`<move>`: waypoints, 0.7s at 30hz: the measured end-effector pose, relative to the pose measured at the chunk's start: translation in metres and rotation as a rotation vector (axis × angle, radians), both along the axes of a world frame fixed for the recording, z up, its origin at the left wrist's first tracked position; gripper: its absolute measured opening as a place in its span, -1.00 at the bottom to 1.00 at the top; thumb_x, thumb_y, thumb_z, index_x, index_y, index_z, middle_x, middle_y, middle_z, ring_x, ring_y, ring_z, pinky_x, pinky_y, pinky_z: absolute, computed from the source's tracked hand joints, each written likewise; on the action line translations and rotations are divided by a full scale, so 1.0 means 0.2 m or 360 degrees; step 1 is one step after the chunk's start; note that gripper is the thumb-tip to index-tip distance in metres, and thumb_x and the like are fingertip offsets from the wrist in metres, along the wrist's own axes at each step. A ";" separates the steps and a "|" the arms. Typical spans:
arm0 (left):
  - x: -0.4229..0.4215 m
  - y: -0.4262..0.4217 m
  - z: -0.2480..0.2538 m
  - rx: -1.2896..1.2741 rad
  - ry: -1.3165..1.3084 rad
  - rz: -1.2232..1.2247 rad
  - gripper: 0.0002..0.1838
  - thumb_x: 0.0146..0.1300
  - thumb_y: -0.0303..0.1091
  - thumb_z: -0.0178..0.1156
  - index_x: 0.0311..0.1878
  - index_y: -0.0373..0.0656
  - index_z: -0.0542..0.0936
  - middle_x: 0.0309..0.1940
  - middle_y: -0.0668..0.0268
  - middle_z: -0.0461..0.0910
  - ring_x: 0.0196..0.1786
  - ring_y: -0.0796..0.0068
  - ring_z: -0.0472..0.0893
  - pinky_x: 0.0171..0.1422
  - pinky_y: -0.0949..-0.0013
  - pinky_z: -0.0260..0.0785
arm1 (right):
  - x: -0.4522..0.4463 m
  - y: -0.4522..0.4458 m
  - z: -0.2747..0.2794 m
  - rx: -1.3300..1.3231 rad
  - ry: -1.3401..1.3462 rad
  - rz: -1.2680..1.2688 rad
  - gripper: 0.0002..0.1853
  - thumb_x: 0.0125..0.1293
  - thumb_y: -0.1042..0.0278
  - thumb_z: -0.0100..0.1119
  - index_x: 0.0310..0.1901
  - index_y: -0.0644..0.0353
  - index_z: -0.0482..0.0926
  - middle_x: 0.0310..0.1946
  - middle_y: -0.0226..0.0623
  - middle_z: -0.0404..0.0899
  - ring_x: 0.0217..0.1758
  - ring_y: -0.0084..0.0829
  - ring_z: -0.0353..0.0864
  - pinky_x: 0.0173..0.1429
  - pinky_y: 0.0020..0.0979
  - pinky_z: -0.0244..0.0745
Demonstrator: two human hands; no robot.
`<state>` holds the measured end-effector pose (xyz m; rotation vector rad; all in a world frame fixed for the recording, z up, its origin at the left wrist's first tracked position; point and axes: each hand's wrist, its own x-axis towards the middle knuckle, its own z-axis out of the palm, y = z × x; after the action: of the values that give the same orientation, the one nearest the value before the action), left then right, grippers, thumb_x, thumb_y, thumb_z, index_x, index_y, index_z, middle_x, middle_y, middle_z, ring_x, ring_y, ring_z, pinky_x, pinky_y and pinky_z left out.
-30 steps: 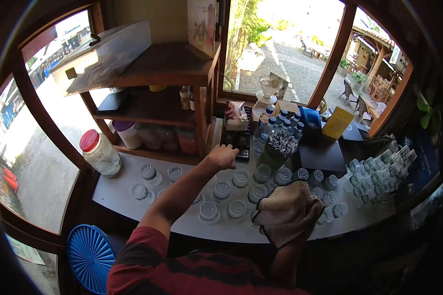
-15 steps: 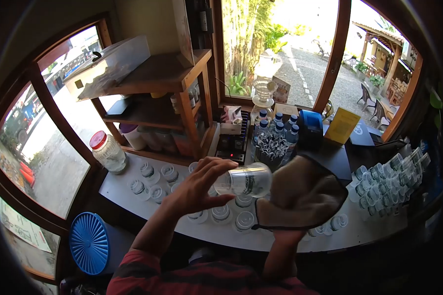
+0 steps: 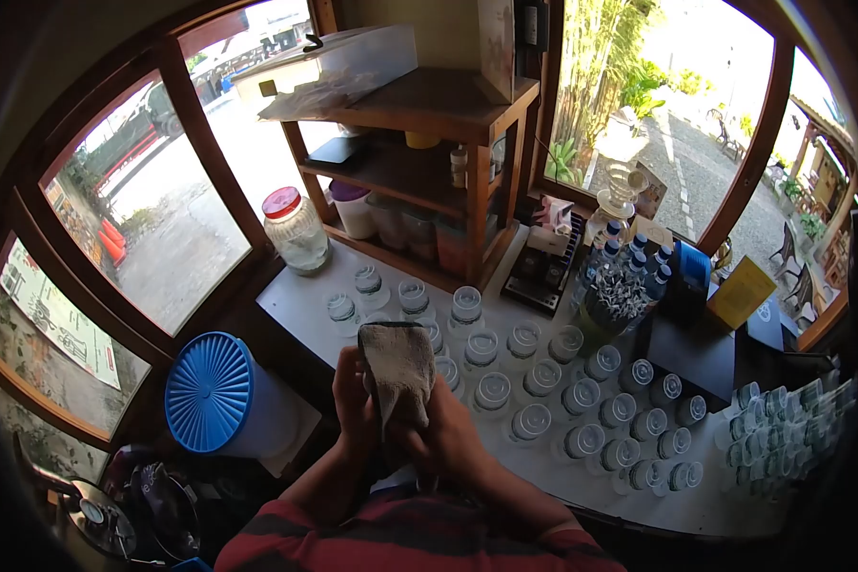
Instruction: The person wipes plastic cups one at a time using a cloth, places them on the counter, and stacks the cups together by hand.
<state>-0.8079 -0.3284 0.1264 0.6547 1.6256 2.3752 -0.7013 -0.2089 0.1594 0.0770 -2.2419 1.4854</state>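
A brown-grey cloth [image 3: 398,367] with a dark edge is bunched upright in front of my chest, over the near side of the counter. My left hand [image 3: 355,400] is closed around its left side, fingers partly hidden behind the fabric. From the right, my right hand [image 3: 439,429] grips the lower part of the cloth. The clear glass is out of sight; whether it sits inside the cloth cannot be seen. Closest beyond my hands stand upside-down clear glasses [image 3: 493,391], spread over the white counter [image 3: 329,305].
Stacked glasses [image 3: 782,429] crowd the counter's right end. A red-lidded jar [image 3: 296,234] stands at the left by a wooden shelf [image 3: 419,191]. Water bottles [image 3: 653,276] and a dark box [image 3: 686,357] are at the back. A blue-lidded bin [image 3: 214,391] stands lower left.
My hands came together and moved left and down, toward my body. The glass from my left hand is no longer visible, and the cloth is now between both hands. The view swung left.
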 end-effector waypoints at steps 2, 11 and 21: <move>0.02 -0.05 0.09 0.0093 0.0072 0.0032 -0.54 0.30 -0.20 0.37 0.05 -0.22 0.37 -0.20 0.33 0.54 -0.12 0.57 0.59 -0.09 0.48 0.46 | -0.04 -0.07 -0.11 -0.0012 0.0031 -0.0083 -0.34 0.21 0.31 0.19 0.31 0.37 0.24 0.05 0.26 0.45 0.08 0.32 0.45 0.19 -0.02 0.42; -0.12 -0.39 0.19 0.0547 -0.0027 -0.0397 -0.39 0.34 0.21 0.22 -0.08 -0.19 0.27 -0.10 -0.08 0.59 -0.09 0.27 0.65 0.03 0.27 0.52 | -0.19 -0.28 -0.09 -0.1231 -0.0863 0.0161 -0.46 0.60 -0.04 -0.15 0.13 0.36 0.52 0.11 -0.22 0.54 0.07 -0.47 0.54 0.15 -0.41 0.46; -0.45 -0.88 -0.14 0.0703 -0.0120 0.0115 -0.37 0.23 0.15 0.38 -0.01 -0.07 0.24 -0.02 0.13 0.46 0.05 0.24 0.60 0.21 0.20 0.48 | -0.58 -0.99 -0.34 -0.2352 -0.0205 0.0402 -0.54 0.46 0.06 0.04 0.18 0.27 0.48 0.08 -0.24 0.56 -0.07 -0.51 0.65 0.02 -0.51 0.62</move>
<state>-0.8977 -0.5044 0.0987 0.5722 1.1158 2.8021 -0.8181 -0.4063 0.0910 -0.2045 -0.7257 2.8994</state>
